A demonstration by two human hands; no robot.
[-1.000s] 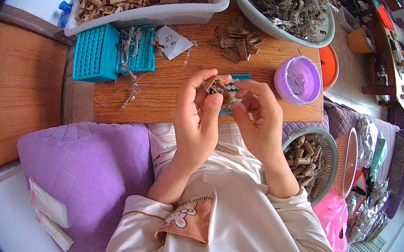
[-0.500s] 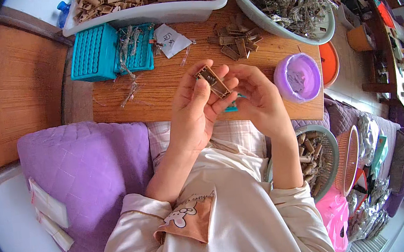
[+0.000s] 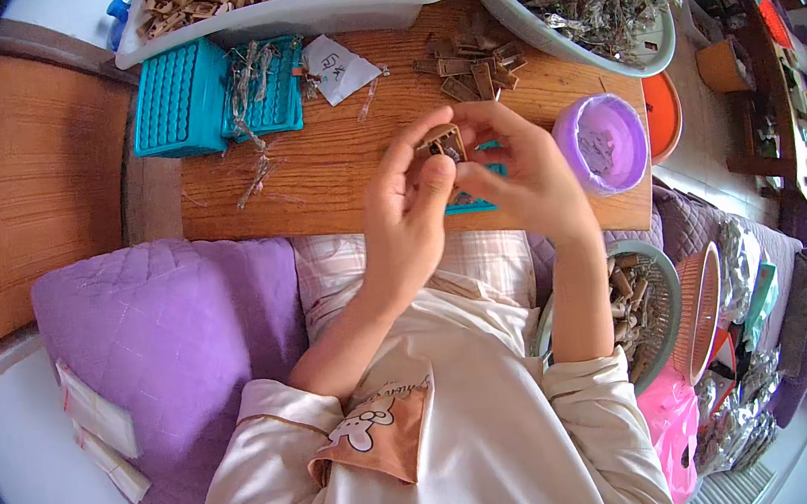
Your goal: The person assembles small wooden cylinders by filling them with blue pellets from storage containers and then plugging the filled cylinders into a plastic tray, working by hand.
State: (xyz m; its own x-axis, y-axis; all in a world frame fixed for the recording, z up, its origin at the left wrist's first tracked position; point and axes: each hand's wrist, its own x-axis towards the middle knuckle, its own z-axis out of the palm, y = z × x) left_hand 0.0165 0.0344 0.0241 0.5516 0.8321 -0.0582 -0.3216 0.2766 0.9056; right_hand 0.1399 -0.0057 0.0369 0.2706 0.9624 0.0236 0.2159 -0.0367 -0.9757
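Observation:
A small brown, open-sided rectangular casing (image 3: 449, 143) is held up over the near part of the table. My left hand (image 3: 405, 201) is closed on it, thumb along its near side and fingers behind. My right hand (image 3: 530, 171) is closed at the casing's right side, its bent fingers reaching the far end and its thumb pointing in at it. Whether a small part sits between the right fingertips is hidden. Beneath my hands, a teal tray (image 3: 472, 207) shows in part at the table's front edge.
Several brown casings (image 3: 479, 66) lie loose beyond my hands. A white bin (image 3: 294, 19) of brown pieces and a basin (image 3: 647, 61) of wired metallic parts stand behind. Teal racks (image 3: 178, 98) are left, a purple bowl (image 3: 567, 146) right. Below it stands a grey basket (image 3: 673, 310).
The casing has turned in my left hand, its end now tipped toward me. My right hand has closed in on it. More of the teal tray shows beneath.

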